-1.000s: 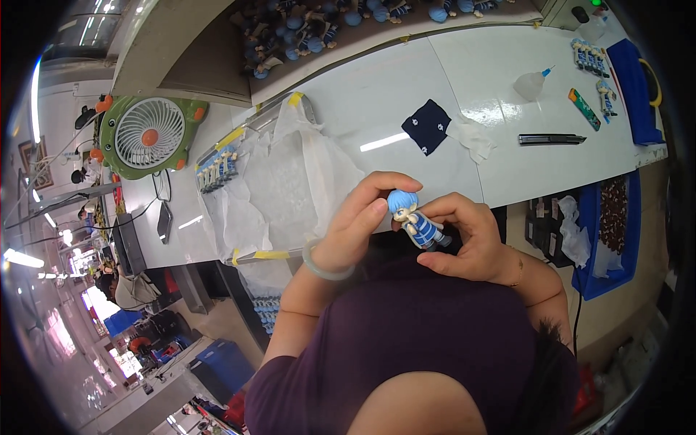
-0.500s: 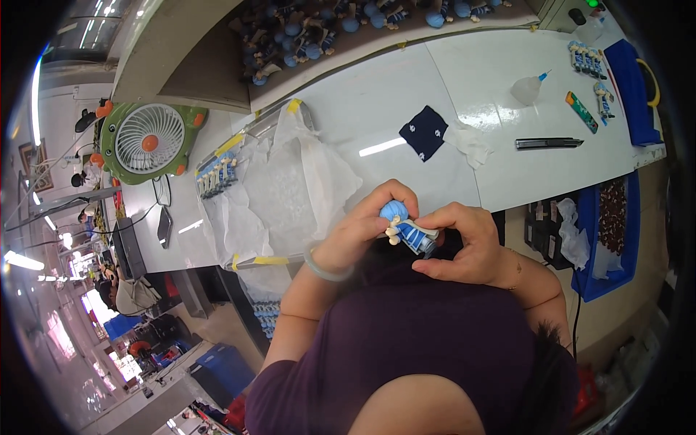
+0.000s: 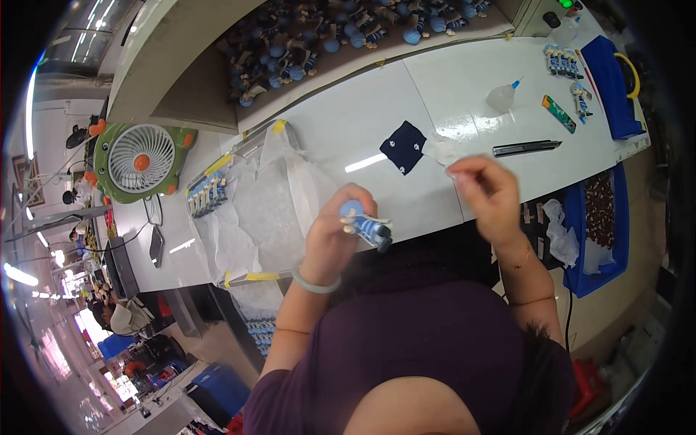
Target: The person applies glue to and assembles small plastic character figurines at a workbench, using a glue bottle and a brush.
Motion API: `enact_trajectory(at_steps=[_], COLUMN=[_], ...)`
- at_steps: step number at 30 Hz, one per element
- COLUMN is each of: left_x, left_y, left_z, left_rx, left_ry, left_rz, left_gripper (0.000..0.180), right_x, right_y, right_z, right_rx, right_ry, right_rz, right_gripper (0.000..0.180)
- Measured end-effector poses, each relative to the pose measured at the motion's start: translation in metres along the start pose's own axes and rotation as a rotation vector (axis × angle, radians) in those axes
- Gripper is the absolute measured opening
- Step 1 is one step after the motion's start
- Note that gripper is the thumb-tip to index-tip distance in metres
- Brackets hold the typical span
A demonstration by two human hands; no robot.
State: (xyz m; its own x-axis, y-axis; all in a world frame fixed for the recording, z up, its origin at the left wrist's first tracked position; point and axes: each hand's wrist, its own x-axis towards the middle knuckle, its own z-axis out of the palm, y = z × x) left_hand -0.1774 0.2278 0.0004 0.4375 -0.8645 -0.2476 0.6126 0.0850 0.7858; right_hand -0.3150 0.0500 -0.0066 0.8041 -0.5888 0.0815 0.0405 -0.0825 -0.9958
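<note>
A small figurine (image 3: 367,225) with light-blue hair and blue-and-white clothing is gripped in my left hand (image 3: 335,230). Its dark base points down and to the right, away from my fingers. My right hand (image 3: 494,199) is apart from it, raised over the table's near edge. The right thumb and forefinger are bent together at the lower right edge of a crumpled white tissue (image 3: 441,149). Whether they touch it or pinch anything small is unclear. Just left of the tissue lies a dark navy cloth (image 3: 404,148) with white marks.
A paper-lined tray (image 3: 272,192) holds a row of figurines. Beyond the table, a shelf (image 3: 341,67) is heaped with more. To the right lie a squeeze bottle (image 3: 502,98), a green tube (image 3: 559,114), a black cutter (image 3: 527,148) and a blue bin (image 3: 612,87). A green fan (image 3: 141,161) stands left.
My right hand has let go of the figurine and moved right and away from me, toward the tissue. My left hand has shifted left, still holding the figurine. The whole view has shifted slightly.
</note>
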Motion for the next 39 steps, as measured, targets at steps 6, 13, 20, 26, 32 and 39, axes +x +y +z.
enact_trajectory(at_steps=[6, 13, 20, 26, 32, 39], left_x=[-0.005, -0.018, -0.018, -0.014, -0.019, -0.017], left_y=[0.003, 0.009, 0.003, 0.003, 0.008, 0.013], left_z=[0.017, 0.021, 0.022, 0.022, 0.025, 0.027], left_rx=[0.046, 0.146, -0.119, -0.116, 0.028, 0.075], left_ry=[-0.093, -0.203, -0.251, -0.266, -0.197, -0.205], left_rz=[-0.052, -0.124, -0.157, -0.183, -0.211, -0.292], left_gripper=[0.026, 0.035, 0.034, 0.031, 0.032, 0.038], right_x=[0.038, 0.066, 0.076, 0.057, 0.015, 0.011], right_y=[0.033, 0.073, 0.063, 0.043, -0.019, -0.023], right_z=[-0.043, -0.084, -0.078, -0.057, -0.008, 0.0], right_rx=[-0.178, -0.514, -0.525, -0.213, -0.003, -0.472], right_ry=[0.596, 0.379, 0.256, 0.172, -0.204, -0.219], right_rz=[-0.279, -0.078, 0.073, 0.014, 0.02, -0.425], right_gripper=[0.042, 0.052, 0.04, 0.028, 0.029, 0.041])
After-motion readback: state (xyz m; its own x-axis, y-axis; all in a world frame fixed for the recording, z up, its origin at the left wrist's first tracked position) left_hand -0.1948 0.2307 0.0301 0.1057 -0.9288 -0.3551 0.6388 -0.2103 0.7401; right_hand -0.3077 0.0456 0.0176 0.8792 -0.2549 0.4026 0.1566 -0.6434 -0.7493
